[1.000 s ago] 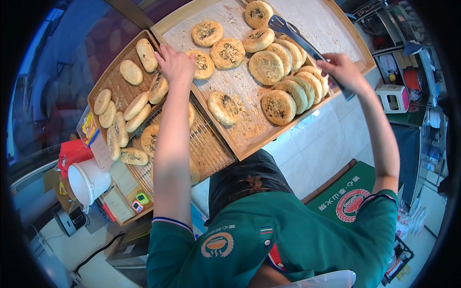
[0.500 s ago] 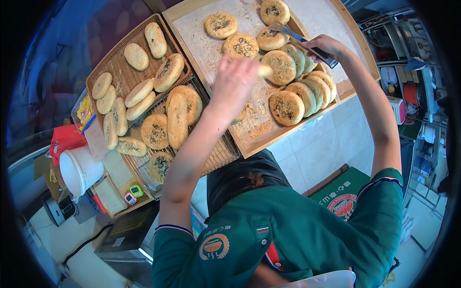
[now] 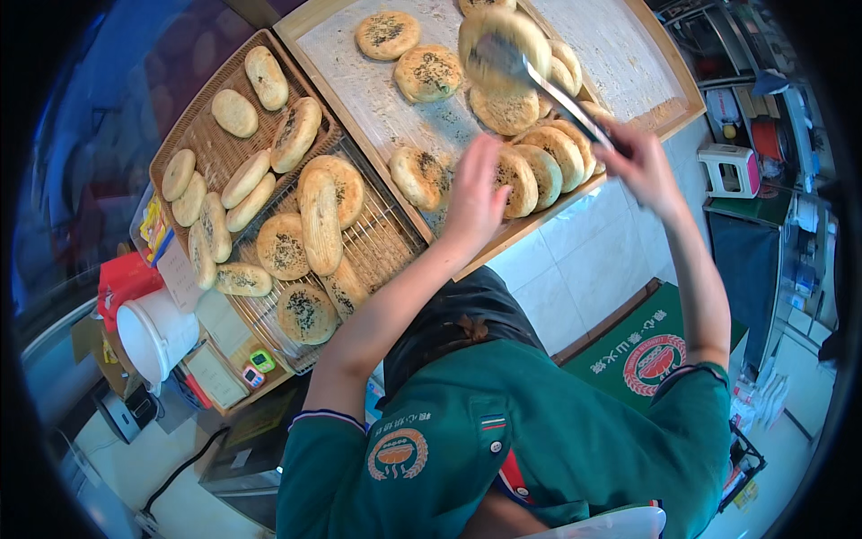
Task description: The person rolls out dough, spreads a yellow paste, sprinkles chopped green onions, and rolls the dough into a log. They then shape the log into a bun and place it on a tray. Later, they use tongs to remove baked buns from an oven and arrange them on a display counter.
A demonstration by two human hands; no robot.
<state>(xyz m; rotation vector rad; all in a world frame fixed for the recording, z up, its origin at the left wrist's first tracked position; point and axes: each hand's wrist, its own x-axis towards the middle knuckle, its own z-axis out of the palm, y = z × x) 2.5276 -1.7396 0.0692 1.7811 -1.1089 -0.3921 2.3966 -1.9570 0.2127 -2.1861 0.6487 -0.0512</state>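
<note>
My right hand (image 3: pixel 642 166), slightly blurred, grips metal tongs (image 3: pixel 566 101). At their far end the tongs hold a round seeded flatbread (image 3: pixel 476 45), raised above the wooden-framed tray (image 3: pixel 359 117). Beside the leaning row of flatbreads (image 3: pixel 558 153) is my left hand (image 3: pixel 474 190), thumb apart from the fingers and nothing seen in it. Its thumb side is close to the nearest flatbread (image 3: pixel 515 180) of that row; contact is hard to tell. Another flatbread (image 3: pixel 417 178) lies on the tray just left of this hand.
Left of the tray, a wicker basket (image 3: pixel 208 126) and a wire rack (image 3: pixel 382 238) carry several long and round breads. A white bucket (image 3: pixel 148 337) and two small timers (image 3: pixel 257 366) sit at lower left. A green box (image 3: pixel 620 346) stands below the tray.
The tongs have lifted a round flatbread off the tray. My left hand has moved right and nearer to me, beside the row. One more long bread shows on the wire rack.
</note>
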